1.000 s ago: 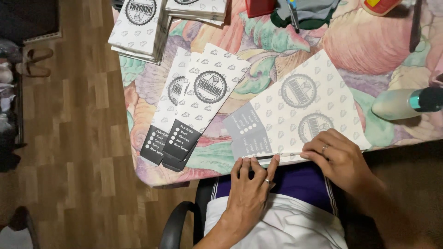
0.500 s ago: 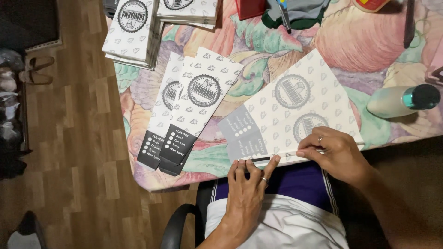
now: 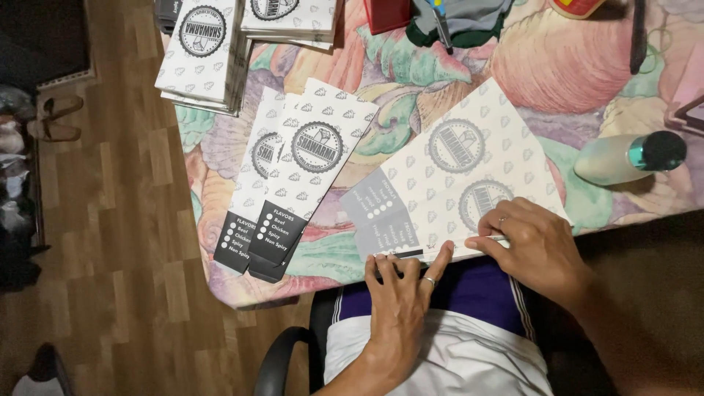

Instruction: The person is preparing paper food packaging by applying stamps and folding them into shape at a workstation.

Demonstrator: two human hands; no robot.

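Observation:
A flat white paper sleeve sheet (image 3: 455, 176) with round stamps and a grey panel lies at the near edge of the flower-patterned table (image 3: 557, 66). My left hand (image 3: 403, 293) presses its fingertips on the sheet's near edge, by a thin folded strip. My right hand (image 3: 535, 246) rests on the sheet's lower right part and pinches that same edge. Both hands wear a ring.
Two folded sleeves with black ends (image 3: 290, 180) lie overlapped to the left. Stacks of flat sleeves (image 3: 202, 51) sit at the far left corner. A pale bottle with a teal cap (image 3: 627, 155) lies to the right. Wooden floor (image 3: 110, 242) is on the left.
My left hand's fingers have slid along the sheet's near edge. My right hand stays on the sheet, shifted only slightly.

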